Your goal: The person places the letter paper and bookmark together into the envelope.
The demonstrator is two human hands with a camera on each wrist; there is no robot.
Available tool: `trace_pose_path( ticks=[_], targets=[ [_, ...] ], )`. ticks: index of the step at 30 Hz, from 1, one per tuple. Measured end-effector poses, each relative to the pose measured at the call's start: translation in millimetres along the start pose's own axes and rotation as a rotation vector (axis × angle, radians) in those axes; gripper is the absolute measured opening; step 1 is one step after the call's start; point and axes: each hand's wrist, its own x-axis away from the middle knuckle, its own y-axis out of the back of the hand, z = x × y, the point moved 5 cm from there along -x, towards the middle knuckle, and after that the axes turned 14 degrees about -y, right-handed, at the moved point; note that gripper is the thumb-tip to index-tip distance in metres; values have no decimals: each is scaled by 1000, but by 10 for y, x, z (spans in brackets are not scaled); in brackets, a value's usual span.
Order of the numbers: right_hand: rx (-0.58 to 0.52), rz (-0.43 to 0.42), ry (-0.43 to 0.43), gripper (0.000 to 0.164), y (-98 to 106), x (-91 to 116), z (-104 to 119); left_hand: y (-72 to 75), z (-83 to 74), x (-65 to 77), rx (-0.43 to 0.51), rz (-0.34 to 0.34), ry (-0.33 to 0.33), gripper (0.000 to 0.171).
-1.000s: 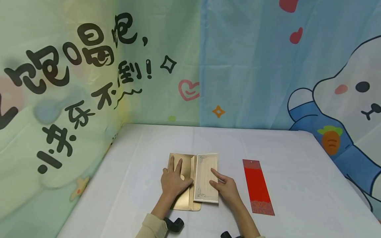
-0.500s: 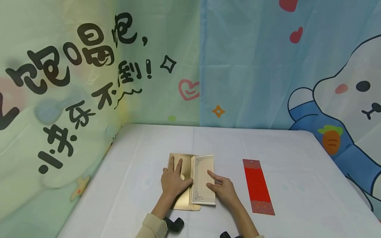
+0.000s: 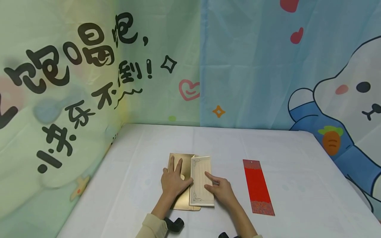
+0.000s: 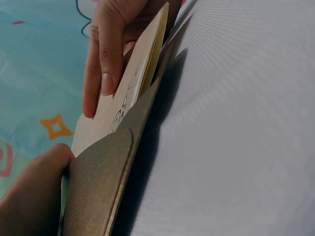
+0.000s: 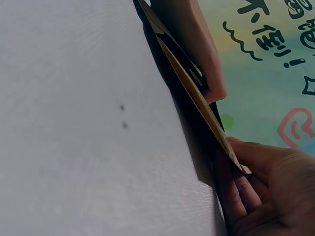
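A gold folder [image 3: 186, 162] lies on the table, and my left hand [image 3: 174, 183] presses on its left side with fingers spread. The left thumb reaches to the near edge of a cream lined notepad [image 3: 198, 190] with scrollwork at its corners. My right hand [image 3: 221, 190] pinches the notepad's right side, its thumb on top and other fingers underneath, as the right wrist view shows. The notepad overlaps the folder's right part, tilted up slightly in the left wrist view, where its left end sits at the folder's rounded flap [image 4: 98, 182].
To the right lies a red strip [image 3: 258, 185] with patterned ends and a small hole at the top. The white tablecloth [image 3: 148, 142] runs back to printed curtains [image 3: 238, 66] on the left and behind. Black wrist mounts [image 3: 175, 225] are at the front.
My right hand has moved left and slightly toward me, carrying the notepad further over the folder's right side. The left hand has kept its place.
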Motion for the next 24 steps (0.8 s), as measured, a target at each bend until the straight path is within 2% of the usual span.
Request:
trace_pose_path(
  ticks=[7,17,24],
  targets=[
    [76,4,16,52,-17,-11,31,-20,9,2,-11,39,9,89],
    [292,-79,201,51,-140,37,150,6,2,10,-3,40,10,88],
    [414,-132,243,58,-147,84,190,19,0,20,0,46,17,88]
  ],
)
